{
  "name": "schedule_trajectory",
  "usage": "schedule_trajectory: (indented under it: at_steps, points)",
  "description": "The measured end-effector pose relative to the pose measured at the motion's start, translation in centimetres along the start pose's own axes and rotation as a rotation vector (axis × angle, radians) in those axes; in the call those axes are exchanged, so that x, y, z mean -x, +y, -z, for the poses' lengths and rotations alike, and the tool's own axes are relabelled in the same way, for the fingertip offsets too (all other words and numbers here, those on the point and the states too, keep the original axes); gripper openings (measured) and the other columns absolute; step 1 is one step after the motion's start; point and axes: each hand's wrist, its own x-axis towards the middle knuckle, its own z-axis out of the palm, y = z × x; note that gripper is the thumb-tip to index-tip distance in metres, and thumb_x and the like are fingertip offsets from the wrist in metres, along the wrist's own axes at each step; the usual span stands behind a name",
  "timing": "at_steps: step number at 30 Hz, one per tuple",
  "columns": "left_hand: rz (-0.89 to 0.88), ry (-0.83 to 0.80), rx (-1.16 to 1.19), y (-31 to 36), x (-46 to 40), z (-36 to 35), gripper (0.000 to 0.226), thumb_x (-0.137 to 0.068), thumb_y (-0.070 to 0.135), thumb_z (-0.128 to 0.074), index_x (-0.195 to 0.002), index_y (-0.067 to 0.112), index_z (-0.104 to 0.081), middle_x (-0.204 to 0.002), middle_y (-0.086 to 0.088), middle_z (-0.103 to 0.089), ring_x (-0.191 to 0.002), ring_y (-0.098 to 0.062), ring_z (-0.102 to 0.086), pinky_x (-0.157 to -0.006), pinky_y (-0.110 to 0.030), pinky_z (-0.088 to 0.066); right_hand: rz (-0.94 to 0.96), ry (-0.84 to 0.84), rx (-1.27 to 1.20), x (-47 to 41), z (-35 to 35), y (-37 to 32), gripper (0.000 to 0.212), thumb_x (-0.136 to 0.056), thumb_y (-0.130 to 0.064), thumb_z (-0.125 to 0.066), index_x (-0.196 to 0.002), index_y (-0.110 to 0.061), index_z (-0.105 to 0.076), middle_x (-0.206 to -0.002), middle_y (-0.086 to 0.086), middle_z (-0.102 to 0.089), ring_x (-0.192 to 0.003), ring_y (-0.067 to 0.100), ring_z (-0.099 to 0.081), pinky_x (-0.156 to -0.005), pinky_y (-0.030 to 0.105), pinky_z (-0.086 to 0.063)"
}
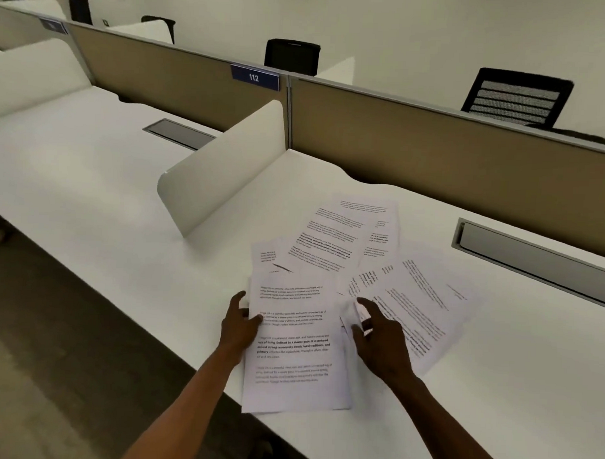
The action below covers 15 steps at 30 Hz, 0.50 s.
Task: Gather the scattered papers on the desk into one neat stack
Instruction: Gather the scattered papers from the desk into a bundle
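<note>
Several printed white sheets lie fanned out on the white desk [494, 390]. The nearest sheet [295, 349] lies lengthwise toward me, its near end sticking out over the desk's front edge. My left hand [239, 325] grips that sheet's left edge, thumb on top. Behind it lie overlapping sheets [331, 240] angled to the far right. More sheets [418, 302] fan out to the right. My right hand [376, 338] rests on these right sheets, fingers spread, pinching a lifted paper corner between thumb and forefinger.
A low white divider [224, 164] slants across the desk left of the papers. A tan partition [434, 155] with a blue "112" label [254, 77] runs along the back. A grey cable hatch [533, 258] sits at right. Black chairs [518, 96] stand beyond.
</note>
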Motion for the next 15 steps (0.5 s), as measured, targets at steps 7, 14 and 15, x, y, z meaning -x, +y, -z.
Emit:
schedule_trajectory:
  at_steps: [7, 14, 15]
  points:
    - [-0.032, -0.020, 0.105, -1.2, 1.2, -0.2, 0.026, -0.089, 0.044, -0.067, -0.111, 0.029, -0.069, -0.108, 0.002, -0.072, -0.100, -0.020, -0.069, -0.080, -0.033, -0.059, -0.410, -0.320, -1.018, -1.4, -2.5, -5.4, 0.054, -0.092, -0.031, -0.068, -0.138, -0.033, -0.042, -0.111, 0.013, -0.072, -0.091, 0.028, -0.075, -0.076, 0.039, -0.062]
    - [0.150, -0.065, 0.361, -1.7, 1.2, 0.8, 0.023, -0.084, 0.029, -0.073, -0.103, 0.018, -0.078, -0.102, -0.004, -0.079, -0.092, -0.026, -0.075, -0.072, -0.032, -0.058, 0.164, -0.409, 0.251, -3.3, -1.6, 0.0, 0.054, -0.084, -0.042, -0.070, -0.135, -0.036, -0.051, -0.148, -0.001, -0.048, -0.146, 0.022, -0.032, -0.118, 0.040, -0.030]
    - [0.146, -0.063, 0.371, -1.8, 1.2, 0.8, 0.021, -0.085, 0.026, -0.071, -0.103, 0.017, -0.077, -0.103, -0.006, -0.078, -0.092, -0.026, -0.074, -0.073, -0.033, -0.058, 0.225, -0.504, 0.402, -3.3, -1.5, 1.0, 0.057, -0.083, -0.047, -0.068, -0.137, -0.037, -0.050, -0.156, 0.000, -0.037, -0.151, 0.024, -0.017, -0.122, 0.043, -0.020]
